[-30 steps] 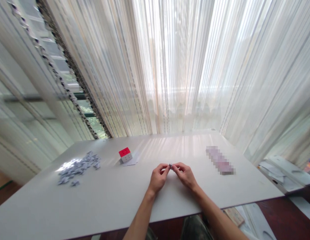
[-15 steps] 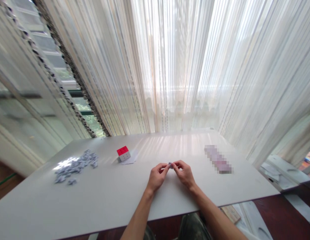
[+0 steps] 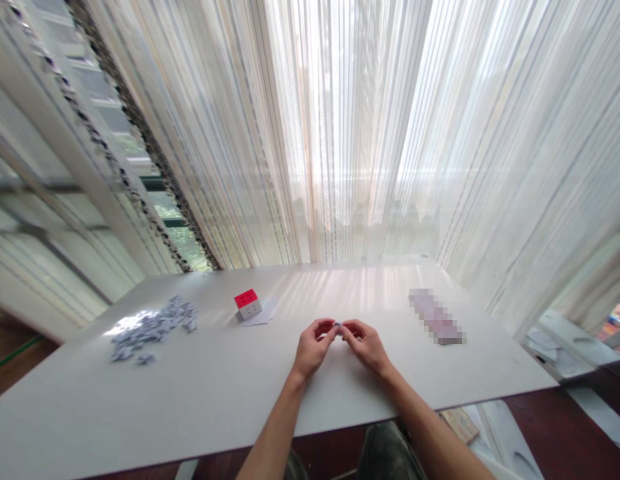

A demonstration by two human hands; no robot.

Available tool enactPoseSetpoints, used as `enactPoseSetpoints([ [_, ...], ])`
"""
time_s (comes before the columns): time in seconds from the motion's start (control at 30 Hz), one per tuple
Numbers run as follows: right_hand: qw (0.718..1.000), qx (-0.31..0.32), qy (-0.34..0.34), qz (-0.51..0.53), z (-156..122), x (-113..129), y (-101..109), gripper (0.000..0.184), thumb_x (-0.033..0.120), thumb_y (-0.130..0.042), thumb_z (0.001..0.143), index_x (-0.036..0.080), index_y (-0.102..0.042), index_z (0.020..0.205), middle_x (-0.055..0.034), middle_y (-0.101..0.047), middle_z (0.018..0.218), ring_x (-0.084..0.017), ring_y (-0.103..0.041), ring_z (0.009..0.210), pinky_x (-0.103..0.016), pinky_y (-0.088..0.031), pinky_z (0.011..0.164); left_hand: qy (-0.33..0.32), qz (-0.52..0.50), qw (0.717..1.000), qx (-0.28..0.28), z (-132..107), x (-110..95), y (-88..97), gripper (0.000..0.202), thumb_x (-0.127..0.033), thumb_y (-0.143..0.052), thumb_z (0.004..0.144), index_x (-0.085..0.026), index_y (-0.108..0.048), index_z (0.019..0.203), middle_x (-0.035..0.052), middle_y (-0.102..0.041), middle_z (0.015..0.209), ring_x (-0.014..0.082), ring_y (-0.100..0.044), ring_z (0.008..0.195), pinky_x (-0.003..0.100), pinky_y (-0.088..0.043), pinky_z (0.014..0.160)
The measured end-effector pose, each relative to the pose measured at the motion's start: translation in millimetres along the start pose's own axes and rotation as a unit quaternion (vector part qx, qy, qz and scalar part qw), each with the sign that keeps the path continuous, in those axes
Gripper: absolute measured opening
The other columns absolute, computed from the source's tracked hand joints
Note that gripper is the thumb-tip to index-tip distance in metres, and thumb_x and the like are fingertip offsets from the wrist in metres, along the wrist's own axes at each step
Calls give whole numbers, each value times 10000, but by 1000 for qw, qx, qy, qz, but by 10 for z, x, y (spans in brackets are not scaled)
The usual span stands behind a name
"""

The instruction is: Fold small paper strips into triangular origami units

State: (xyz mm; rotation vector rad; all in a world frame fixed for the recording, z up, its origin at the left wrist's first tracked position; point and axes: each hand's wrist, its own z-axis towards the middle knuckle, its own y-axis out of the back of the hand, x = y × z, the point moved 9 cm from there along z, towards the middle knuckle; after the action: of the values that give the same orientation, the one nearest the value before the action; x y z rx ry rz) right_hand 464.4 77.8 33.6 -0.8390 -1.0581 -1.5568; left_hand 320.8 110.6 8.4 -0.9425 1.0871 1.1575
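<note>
My left hand and my right hand meet over the front middle of the white table. Pinched between the thumbs and fingers of both is a small piece of paper, mostly covered by the fingertips. Off to the left lies a loose heap of small folded paper pieces, with one piece a little apart from it. A puzzle cube with a red top and a whitish side rests beyond my left hand, at the edge of some white paper sheets.
A pixelated pinkish flat item lies on the table's right side. Sheer striped curtains hang behind the far edge. Below the right front edge are a wooden piece and pale panels. My knees are under the table.
My fingertips have closed in over the small paper, so less of it shows. Both hands stay in nearly the same place; the view has shifted slightly.
</note>
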Motion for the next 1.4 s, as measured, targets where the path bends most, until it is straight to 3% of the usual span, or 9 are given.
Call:
enactPoseSetpoints([
  [0.6,1000,-11,-5,-16,10,-17,67,239,382,-567,864,175,-686,863,-51,-721,827,-187,-656,769,-286,-491,688,-5,-26,1000,11,-19,-66,-26,304,-322,-719,761,-135,-679,998,102,-729,958,218,-699,874,329,-548,832],
  [1.4,997,-48,6,-68,6,-87,75,298,454,-567,850,176,-656,788,-33,-668,714,-175,-594,663,-279,-468,643,-8,-31,999,27,-39,-92,-78,272,-330,-713,762,-145,-684,958,91,-738,932,218,-699,885,341,-550,856],
])
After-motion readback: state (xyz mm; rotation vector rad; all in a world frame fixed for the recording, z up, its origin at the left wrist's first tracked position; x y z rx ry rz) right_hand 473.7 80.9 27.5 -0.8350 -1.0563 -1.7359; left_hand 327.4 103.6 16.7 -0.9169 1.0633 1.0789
